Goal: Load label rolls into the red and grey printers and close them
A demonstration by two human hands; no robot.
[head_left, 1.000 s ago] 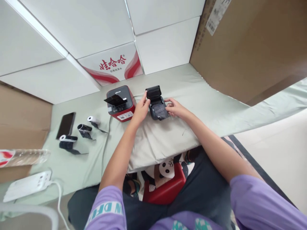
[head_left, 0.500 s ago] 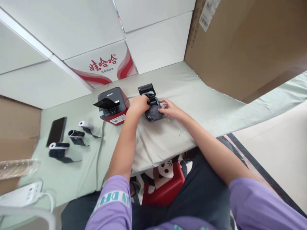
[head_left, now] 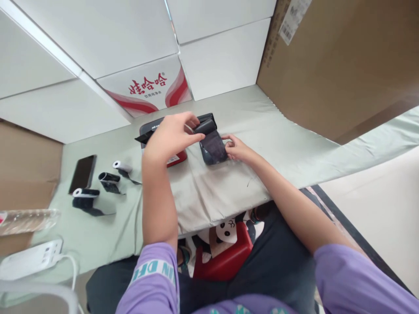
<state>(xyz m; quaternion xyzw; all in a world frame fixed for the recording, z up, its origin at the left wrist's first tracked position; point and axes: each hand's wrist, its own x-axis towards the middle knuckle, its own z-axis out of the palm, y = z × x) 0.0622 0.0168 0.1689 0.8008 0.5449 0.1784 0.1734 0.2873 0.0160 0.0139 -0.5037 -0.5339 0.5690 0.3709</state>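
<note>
Pinched between thumb and fingers of left hand (head_left: 170, 137): dark paper roll (head_left: 204, 127), lifted clear just above small black printer (head_left: 212, 150) at centre of frame, loose tail of paper trailing down over printer body. Right hand (head_left: 238, 148) flat against printer's right side, steadying, fingers curled on casing rather than clenched. Printer lid raised behind roll. Roll judged out of its bay, not yet seated; lid not closed. Red-and-black printer (head_left: 176, 157) mostly hidden behind left hand. At left on green cloth (head_left: 278, 131): three more rolls (head_left: 108, 179), phone (head_left: 82, 173), power strip (head_left: 29, 259) at lower left
</note>
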